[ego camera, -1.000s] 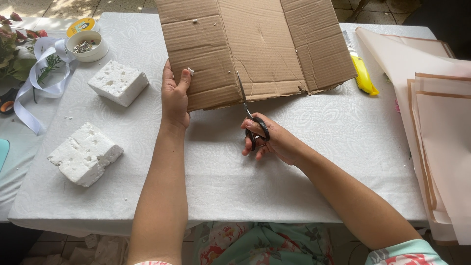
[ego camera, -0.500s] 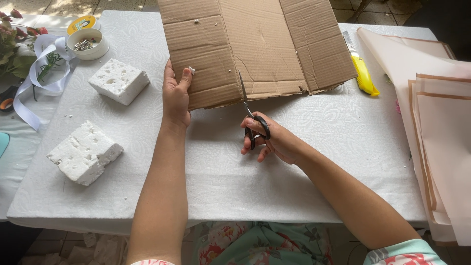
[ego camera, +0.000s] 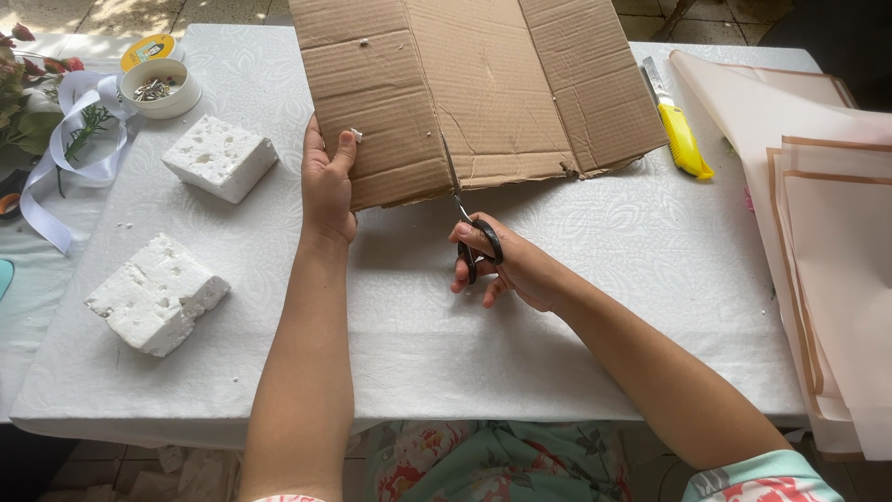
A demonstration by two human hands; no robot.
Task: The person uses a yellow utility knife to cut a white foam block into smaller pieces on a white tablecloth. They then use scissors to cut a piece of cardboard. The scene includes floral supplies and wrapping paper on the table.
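While my right hand grips the black-handled scissors, blades partway up a cut in the flattened cardboard, my left hand clamps the cardboard's near edge, thumb on top. The cardboard lies across the far middle of the white table. If my left hand loosens, I think the sheet could slide and the cut wander. Two foam blocks sit left, a yellow utility knife right. Compared with a second ago, the blades sit slightly deeper in the cardboard.
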